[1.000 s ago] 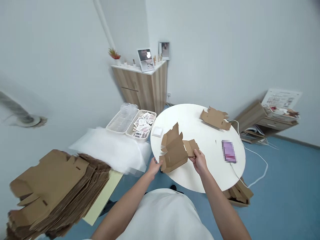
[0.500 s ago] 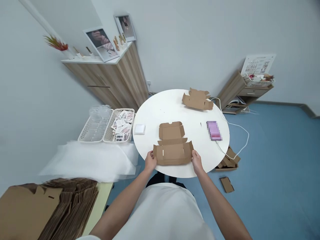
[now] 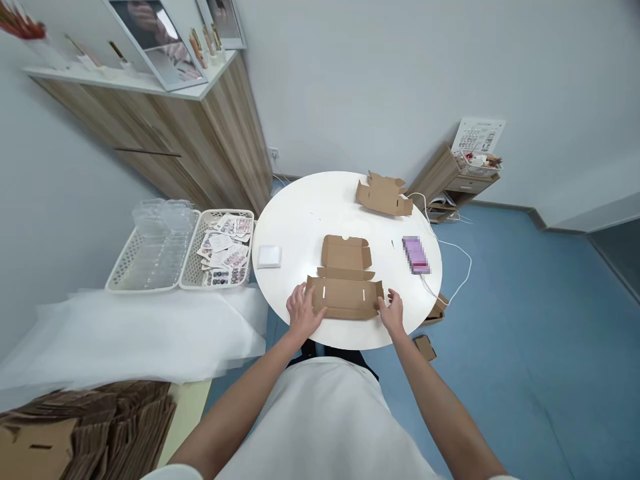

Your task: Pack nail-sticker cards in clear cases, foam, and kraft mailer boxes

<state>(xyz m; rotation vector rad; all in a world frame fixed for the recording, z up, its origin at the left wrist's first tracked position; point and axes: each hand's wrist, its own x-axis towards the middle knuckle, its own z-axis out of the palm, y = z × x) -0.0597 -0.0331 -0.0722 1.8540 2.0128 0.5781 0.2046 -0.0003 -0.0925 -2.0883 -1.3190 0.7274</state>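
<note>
A flattened brown cardboard box (image 3: 344, 297) with two narrow slots lies before me at the front of the white round table (image 3: 300, 207), its lid panel pointing away. My left hand (image 3: 304, 315) rests on the box's left end, fingers spread and thumb by the near edge. At the right end, my right hand (image 3: 393, 312) touches the side flap with its thumb, the other fingers apart from the board. The end flaps stand partly raised.
Another partly folded cardboard box (image 3: 384, 195) sits at the table's far side. A white square packet (image 3: 269, 257) lies left, a pixelated purple phone-like object (image 3: 417, 255) right, with a white cable. Baskets of printed cards (image 3: 225, 250) and clear plastic trays (image 3: 163, 243) stand left, above stacked flat cardboard (image 3: 115, 427).
The box front has been lowered flat onto the table. My left hand has spread its fingers over the left end, and my right fingers have loosened. The view has shifted right.
</note>
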